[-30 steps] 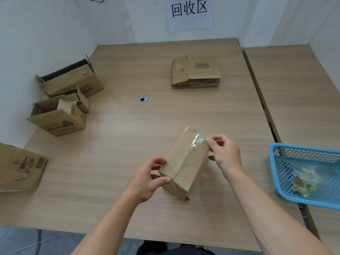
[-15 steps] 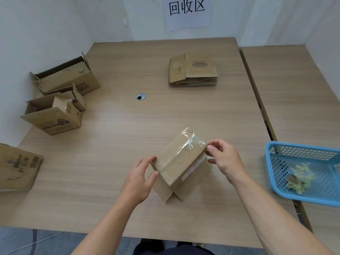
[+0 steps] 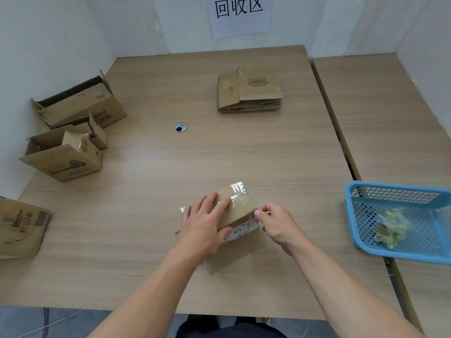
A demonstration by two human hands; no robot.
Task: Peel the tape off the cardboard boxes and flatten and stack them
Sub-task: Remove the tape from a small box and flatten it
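Box point(image 3: 240, 214) axis runs near-left to far-right; your left hand point(image 3: 203, 223) lies flat on it, right hand point(image 3: 278, 225) pinches tape point(image 3: 238, 191); basket point(image 3: 390, 189) holds wads point(image 3: 390, 225).

walls point(image 3: 48, 45) white, paper sign point(image 3: 240, 15) on back wall | wood table point(image 3: 244, 154), second table point(image 3: 390, 106) just beside right | floor point(image 3: 24, 320) grey

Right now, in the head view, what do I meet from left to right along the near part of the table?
The cardboard box at the left edge → left hand → right hand → blue basket. The taped box under both hands overlaps them, so it is left out.
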